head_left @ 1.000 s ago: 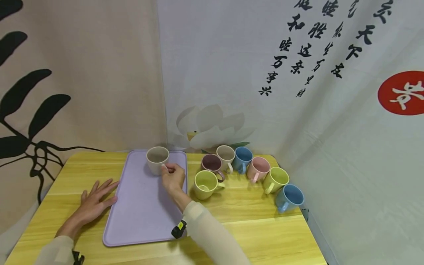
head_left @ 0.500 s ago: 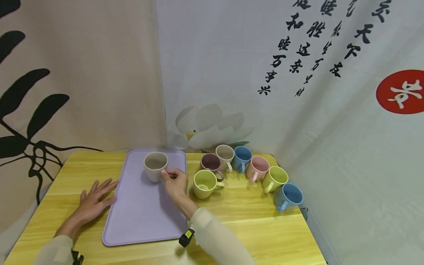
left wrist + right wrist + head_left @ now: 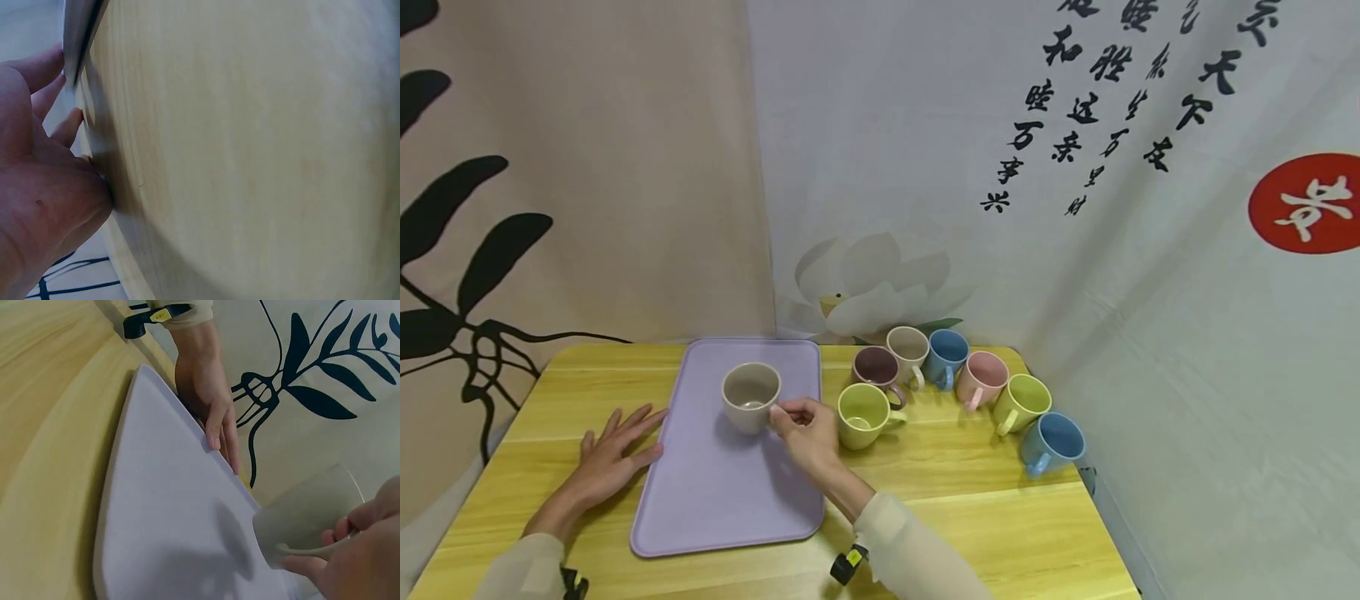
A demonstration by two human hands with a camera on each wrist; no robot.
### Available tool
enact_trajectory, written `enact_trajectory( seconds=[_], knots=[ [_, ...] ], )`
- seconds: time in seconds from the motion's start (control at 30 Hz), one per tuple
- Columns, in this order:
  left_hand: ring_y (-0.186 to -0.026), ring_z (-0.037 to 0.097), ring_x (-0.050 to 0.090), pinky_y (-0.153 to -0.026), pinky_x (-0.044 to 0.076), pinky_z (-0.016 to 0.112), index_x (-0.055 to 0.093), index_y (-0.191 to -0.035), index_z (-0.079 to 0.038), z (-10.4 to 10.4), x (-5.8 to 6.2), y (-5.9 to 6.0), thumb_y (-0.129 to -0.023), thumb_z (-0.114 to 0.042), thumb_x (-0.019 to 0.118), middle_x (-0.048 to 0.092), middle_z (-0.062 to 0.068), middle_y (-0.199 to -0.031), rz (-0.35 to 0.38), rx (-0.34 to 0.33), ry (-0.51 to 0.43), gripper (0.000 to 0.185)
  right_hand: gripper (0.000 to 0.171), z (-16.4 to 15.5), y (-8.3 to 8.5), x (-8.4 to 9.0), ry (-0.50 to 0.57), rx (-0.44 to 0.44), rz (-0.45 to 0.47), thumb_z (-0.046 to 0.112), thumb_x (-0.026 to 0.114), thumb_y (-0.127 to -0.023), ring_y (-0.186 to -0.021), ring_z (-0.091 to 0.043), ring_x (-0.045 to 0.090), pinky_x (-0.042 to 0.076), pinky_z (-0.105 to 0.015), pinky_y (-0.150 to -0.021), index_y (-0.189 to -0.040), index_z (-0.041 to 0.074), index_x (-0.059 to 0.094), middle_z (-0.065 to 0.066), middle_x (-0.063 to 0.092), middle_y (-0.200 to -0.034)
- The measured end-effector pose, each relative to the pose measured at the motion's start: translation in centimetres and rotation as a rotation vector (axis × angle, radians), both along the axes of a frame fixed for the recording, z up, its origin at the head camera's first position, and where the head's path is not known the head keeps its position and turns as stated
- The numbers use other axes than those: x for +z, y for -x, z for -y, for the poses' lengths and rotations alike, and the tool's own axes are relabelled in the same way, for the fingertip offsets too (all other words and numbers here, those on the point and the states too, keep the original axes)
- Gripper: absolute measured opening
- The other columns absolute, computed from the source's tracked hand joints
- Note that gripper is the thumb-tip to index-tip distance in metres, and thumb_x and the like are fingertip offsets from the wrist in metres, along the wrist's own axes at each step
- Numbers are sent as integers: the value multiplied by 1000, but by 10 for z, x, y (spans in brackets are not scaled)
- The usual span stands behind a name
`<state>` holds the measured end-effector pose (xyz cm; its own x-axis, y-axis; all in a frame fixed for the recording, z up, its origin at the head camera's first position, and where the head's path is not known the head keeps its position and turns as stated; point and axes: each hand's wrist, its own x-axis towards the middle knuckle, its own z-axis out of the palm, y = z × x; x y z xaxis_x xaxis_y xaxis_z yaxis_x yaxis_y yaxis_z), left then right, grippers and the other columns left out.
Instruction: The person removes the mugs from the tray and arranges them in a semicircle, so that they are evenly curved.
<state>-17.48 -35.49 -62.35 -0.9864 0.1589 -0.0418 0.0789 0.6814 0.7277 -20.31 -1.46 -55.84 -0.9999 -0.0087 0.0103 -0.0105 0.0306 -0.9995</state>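
Observation:
My right hand [image 3: 808, 437] pinches the handle of a light grey mug [image 3: 749, 398]. The mug is over the upper middle of a lilac tray [image 3: 722, 508]. In the right wrist view, the grey mug [image 3: 306, 512] hangs tilted above the tray, its shadow lying apart from it. My left hand [image 3: 612, 462] rests with spread, extended fingers at the tray's left edge, fingertips touching the rim. In the left wrist view, part of the left hand [image 3: 50, 162] shows beside the tray's edge [image 3: 76, 44].
Right of the tray stand a yellow-green mug [image 3: 859, 421] and a dark purple mug [image 3: 875, 367]. A beige mug [image 3: 907, 346], blue mug [image 3: 945, 360], pink mug [image 3: 981, 382], second yellow-green mug [image 3: 1022, 404] and second blue mug [image 3: 1052, 444] curve along the wooden table's [image 3: 1000, 533] right side.
My right hand has drawn the grey mug toward me and slightly left over the tray, with the hand now on its lower right. The left hand stays in place.

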Motion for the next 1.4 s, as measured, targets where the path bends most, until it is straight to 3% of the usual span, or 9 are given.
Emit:
enact_trajectory(
  seconds=[0.2,0.4,0.7,0.93,1.1,1.4],
  knots=[
    [-168,70,-12,-123,-20,93,36,-176,-7,0,0,1,-118,-36,57,15,37,-184,8,0,7,68,12,-17,-12,6,-25,48,-20,7,86,-97,-72,-2,69,58,-13,-65,-103,-3,84,-15,83,-88],
    [-168,70,-13,-122,-21,93,36,-176,-6,1,0,1,-119,-36,56,14,38,-184,-2,-3,-6,67,13,-41,-21,4,-66,117,-41,8,86,-97,-77,-1,67,54,-13,-66,-104,-3,84,-21,82,-95],
    [-168,69,-15,-122,-23,92,36,-176,-8,1,0,1,-119,-38,55,12,37,-185,18,2,-10,68,15,-76,-34,3,-84,191,-44,8,84,-99,-82,-1,69,58,-15,-73,-110,-2,84,-25,81,-104],
    [-168,70,-14,-122,-21,93,35,-176,-7,1,0,1,-119,-36,56,13,37,-185,14,2,2,67,18,-101,-41,5,-33,250,3,5,82,-101,-91,-3,75,69,-23,-84,-114,-8,82,-31,80,-112],
    [-168,71,-14,-121,-20,93,35,-176,-7,1,0,1,-119,-36,56,13,37,-185,14,1,2,67,20,-121,-44,4,-14,297,-28,2,80,-102,-95,-3,76,70,-24,-88,-115,-13,78,-39,77,-114],
    [-168,70,-15,-121,-22,93,35,-177,-8,0,-2,1,-119,-38,55,12,37,-185,19,1,-11,68,23,-163,-47,-1,22,386,-63,-3,76,-103,-101,-4,79,71,-28,-92,-117,-20,73,-41,73,-117]
  ],
)
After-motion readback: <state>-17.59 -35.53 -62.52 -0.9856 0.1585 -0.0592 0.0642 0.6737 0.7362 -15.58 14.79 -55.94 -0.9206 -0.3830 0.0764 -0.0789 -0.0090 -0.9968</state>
